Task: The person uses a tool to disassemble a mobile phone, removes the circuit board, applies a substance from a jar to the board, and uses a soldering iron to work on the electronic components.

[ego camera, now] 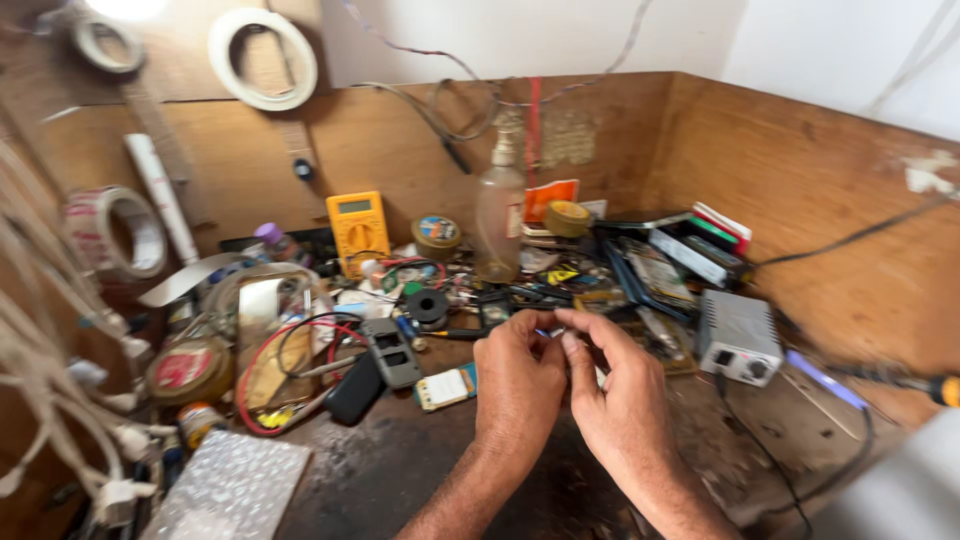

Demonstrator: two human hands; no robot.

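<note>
Between the fingertips of both hands, above the near middle of the dark, stained bench (400, 470), a small part (552, 333) is pinched; it is too tiny and blurred to be made out. The left hand (518, 385) and right hand (625, 400) are curled closed on it, thumbs meeting. Just left, a small card (446, 387) and a grey plastic block (392, 352) are seen. A boxy metal unit (738, 337) stands right. Farther back, a yellow meter (358, 230) and a glass bottle (499, 215) rise from clutter.
</note>
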